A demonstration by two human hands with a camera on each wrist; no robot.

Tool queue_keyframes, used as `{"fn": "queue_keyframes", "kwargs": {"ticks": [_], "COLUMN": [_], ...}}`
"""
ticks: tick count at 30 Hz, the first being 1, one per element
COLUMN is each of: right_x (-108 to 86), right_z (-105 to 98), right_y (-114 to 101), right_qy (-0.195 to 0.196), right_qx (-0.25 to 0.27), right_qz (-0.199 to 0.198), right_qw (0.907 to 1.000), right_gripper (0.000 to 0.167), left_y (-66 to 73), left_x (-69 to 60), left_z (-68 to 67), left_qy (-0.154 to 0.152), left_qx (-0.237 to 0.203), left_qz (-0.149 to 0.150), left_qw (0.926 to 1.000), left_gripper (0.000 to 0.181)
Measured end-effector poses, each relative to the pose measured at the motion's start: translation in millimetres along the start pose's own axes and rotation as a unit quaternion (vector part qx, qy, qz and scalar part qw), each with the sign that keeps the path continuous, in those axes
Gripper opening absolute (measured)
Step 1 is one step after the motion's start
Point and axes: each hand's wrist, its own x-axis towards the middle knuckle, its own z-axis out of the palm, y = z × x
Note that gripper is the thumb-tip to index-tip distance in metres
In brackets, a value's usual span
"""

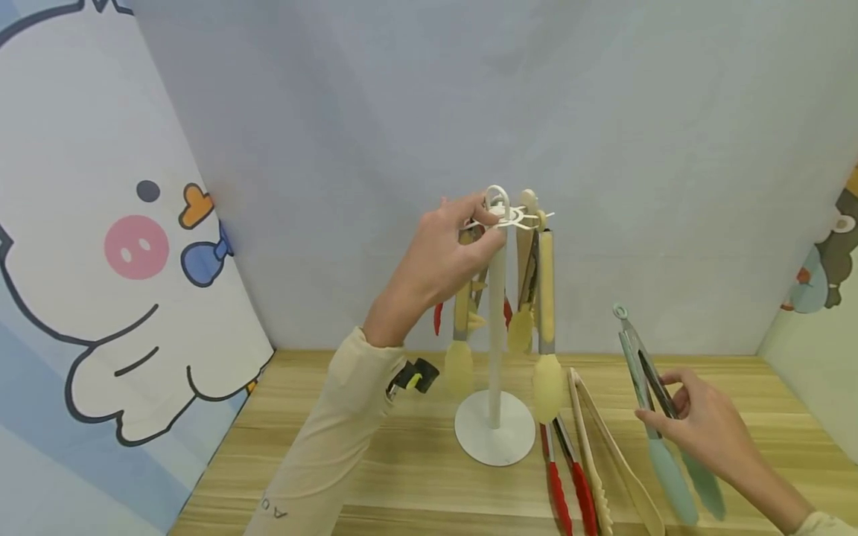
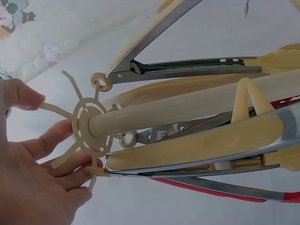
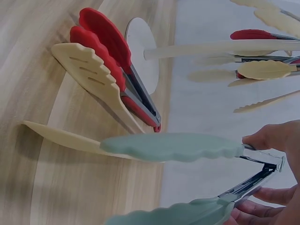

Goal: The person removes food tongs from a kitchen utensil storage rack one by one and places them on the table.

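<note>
Hiding part of stand [image 1: 496, 327]: left hand [image 1: 447, 251]

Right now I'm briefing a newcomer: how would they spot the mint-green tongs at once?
On the wooden table stands a white rack. Look right of it, past the red tongs and beige tongs lying there, to the right hand. It holds the mint-green tongs, the only green pair.

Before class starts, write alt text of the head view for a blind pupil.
The left hand grips a white stand's top, hung with yellow tongs; the right hand holds green tongs. Red tongs and beige tongs lie on the table.
</note>
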Motion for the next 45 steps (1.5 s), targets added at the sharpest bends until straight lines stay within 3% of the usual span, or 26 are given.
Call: {"fn": "queue_keyframes", "kwargs": {"ticks": [10, 22, 37, 45], "right_x": [-5.2, -9.8, -11.4, -12.2], "right_z": [8, 16, 29, 36], "right_y": [10, 24, 38, 45], "right_qy": [-0.027, -0.053, -0.086, -0.091], "right_qx": [0.004, -0.009, -0.004, -0.012], "right_qz": [0.018, 0.034, 0.058, 0.052], "right_qw": [0.9994, 0.9980, 0.9946, 0.9944], "right_gripper": [0.058, 0.059, 0.059, 0.057], "left_y": [1.4, 0.6, 0.1, -1.9], "left_x": [-3.6, -3.1, -3.7, -3.7], "left_z": [-0.2, 2.0, 2.0, 3.0], "left_qy": [0.010, 0.023, 0.019, 0.017], "left_qx": [0.008, 0.000, 0.001, -0.003], "left_qz": [-0.026, -0.001, 0.006, 0.006], "left_qw": [0.9996, 0.9997, 0.9998, 0.9998], "left_gripper": [0.020, 0.017, 0.016, 0.014]}}
